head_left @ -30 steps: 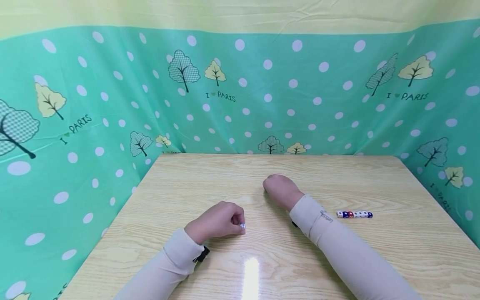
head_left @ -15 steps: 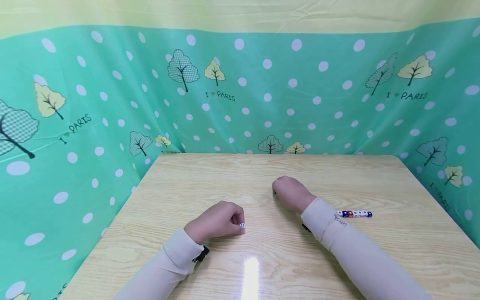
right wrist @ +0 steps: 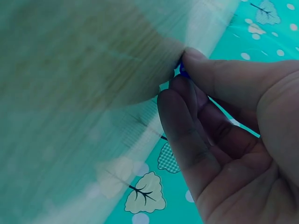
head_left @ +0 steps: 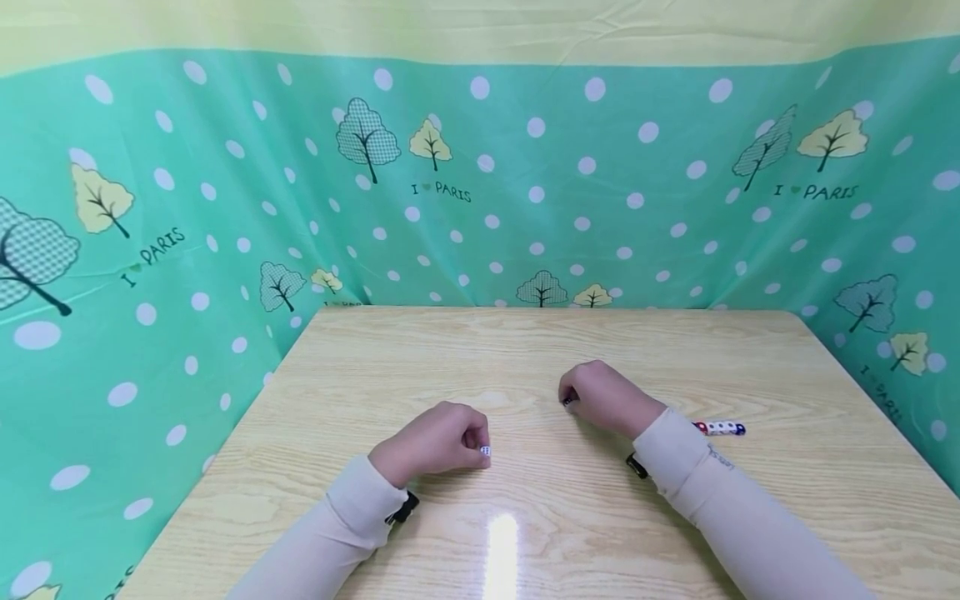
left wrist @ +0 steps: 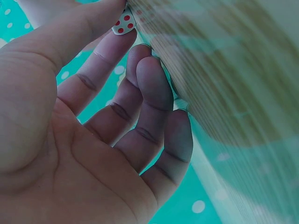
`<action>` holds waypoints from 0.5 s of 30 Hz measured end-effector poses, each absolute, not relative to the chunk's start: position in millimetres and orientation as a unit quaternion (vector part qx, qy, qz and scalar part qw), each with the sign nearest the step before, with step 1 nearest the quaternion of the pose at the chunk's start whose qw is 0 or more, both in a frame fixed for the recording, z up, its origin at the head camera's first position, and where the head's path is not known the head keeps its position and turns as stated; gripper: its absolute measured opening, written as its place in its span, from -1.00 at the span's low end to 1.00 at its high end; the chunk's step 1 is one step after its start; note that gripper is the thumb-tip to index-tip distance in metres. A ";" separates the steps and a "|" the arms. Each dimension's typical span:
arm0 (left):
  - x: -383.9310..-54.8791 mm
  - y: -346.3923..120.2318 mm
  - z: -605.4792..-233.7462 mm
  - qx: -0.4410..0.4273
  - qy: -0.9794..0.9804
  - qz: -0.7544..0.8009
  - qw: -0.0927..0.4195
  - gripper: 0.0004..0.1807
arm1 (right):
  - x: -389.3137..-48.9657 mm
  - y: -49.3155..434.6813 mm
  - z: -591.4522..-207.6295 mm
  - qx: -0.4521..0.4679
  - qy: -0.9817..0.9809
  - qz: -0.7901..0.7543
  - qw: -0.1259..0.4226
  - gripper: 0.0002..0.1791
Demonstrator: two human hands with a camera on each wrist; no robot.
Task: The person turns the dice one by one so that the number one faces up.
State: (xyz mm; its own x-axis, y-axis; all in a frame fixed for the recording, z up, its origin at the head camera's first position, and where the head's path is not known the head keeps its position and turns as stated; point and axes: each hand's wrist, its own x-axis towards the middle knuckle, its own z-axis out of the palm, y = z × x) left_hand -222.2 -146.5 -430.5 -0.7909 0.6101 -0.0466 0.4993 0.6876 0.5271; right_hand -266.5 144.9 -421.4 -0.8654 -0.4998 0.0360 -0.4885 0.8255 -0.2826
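Between thumb and index finger my left hand (head_left: pixel 435 442) pinches a white die (left wrist: pixel 124 25), low at the tabletop left of centre. Red pips show on the die's face in the left wrist view. My right hand (head_left: pixel 611 398) is farther back and to the right, pinching a blue die (right wrist: pixel 183 71) between thumb and fingertips close to the wood. Most of that blue die is hidden by the thumb. To the right, a straight row of dice (head_left: pixel 722 428) in red, white and blue lies on the table, its left end covered by my right sleeve.
The light wooden table (head_left: pixel 420 350) has its far edge against a green dotted curtain (head_left: pixel 450 225) printed with trees, which also hangs along both sides. A bright light reflection falls on the wood near the front.
My right hand has moved right and slightly nearer to me, with its sleeve now covering the left end of the dice row. The left hand stays in place with the white die.
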 end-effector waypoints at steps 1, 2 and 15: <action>-222.3 -146.5 -430.5 0.304 0.912 0.254 0.109 -0.77 | -264.8 146.7 -421.8 -0.256 0.955 -0.148 0.023 -0.89; -222.3 -146.6 -431.1 0.304 0.911 0.255 0.109 -0.77 | -262.8 148.4 -422.2 -0.256 0.954 -0.153 0.028 -0.89; -222.8 -147.1 -435.0 0.301 0.910 0.261 0.113 -0.76 | -238.0 165.7 -422.5 -0.259 0.943 -0.200 0.051 -0.82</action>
State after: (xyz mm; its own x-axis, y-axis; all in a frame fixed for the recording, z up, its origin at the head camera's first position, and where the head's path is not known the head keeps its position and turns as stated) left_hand -222.8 -147.1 -435.0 -0.7939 0.6062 -0.0481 0.4884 0.6828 0.5434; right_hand -238.0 165.7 -422.5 -0.8602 -0.5100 0.0066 -0.4688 0.7854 -0.4041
